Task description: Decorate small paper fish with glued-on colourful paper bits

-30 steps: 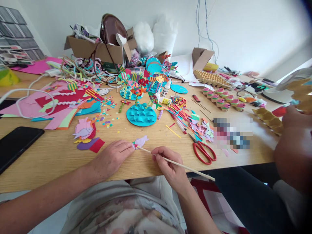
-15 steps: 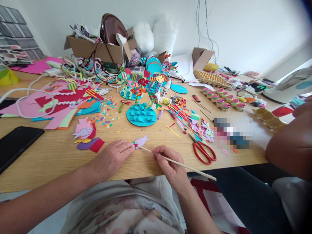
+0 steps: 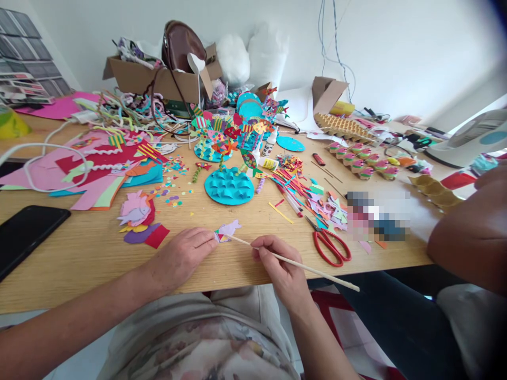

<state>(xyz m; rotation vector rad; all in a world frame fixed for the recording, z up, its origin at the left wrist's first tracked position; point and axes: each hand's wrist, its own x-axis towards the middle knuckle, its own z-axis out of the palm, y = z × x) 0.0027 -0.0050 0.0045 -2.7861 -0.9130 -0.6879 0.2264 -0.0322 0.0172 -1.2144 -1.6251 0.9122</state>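
Note:
My right hand (image 3: 279, 266) pinches a thin pale wooden stick (image 3: 319, 272) between thumb and fingers. The stick slants from the table's front edge up toward a small lilac paper fish (image 3: 229, 229), its tip close to the fish's lower right. Small red and green pieces show on the fish. My left hand (image 3: 190, 253) lies on the table, fingers stretched and flat, fingertips at the fish's left end and partly covering it. Right of my hands lie scissors with red handles (image 3: 332, 248). A stack of cut paper fish (image 3: 137, 211) is to the left.
A blue scalloped base (image 3: 229, 187) with paper fish on stems stands ahead. Paper strips (image 3: 291, 182) and scraps (image 3: 330, 208) spread to its right. A black phone (image 3: 29, 232) lies far left. Another person's arm (image 3: 471, 237) rests at the right edge.
My right hand has drawn slightly to the right with the stick, and the stick's tip has shifted away from the coloured pieces on the fish. My left hand has stayed in place.

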